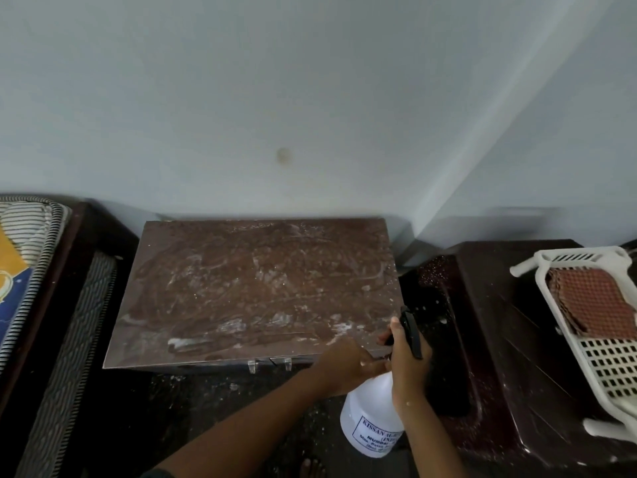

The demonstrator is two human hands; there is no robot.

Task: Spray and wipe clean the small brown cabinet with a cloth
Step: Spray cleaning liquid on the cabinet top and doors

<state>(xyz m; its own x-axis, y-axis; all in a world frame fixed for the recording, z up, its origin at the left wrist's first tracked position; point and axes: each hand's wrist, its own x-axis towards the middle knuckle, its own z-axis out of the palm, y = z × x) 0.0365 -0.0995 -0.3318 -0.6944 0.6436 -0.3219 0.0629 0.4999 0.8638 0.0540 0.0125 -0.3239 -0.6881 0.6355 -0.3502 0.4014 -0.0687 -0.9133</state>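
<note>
Pale walls [310, 98] meet in a corner beyond my fingertips, and the small brown cabinet [255, 291] sits against the back wall, its long axis running left to right, its top smeared with whitish streaks. My right hand [408, 367] wraps the black head of the spray bottle [370, 419], fingers curled round it with the thumb up along its side. My left hand [344, 365] closes on the neck just beneath, touching the right. The bottle's long axis slants from its white base nearest me up to the head, which points away over the cabinet's front right corner. That front edge, with two clear handles [270, 364], lies just left of my fingers, and speckled dark floor [206, 408] lies open below them. Left of the cabinet a striped mattress [34, 270] stands close. Right of my fingers a dark brown unit [499, 339] nearly touches the cabinet, and on it a white slotted basket [537, 257] holds a folded brown waffle cloth [593, 301].
</note>
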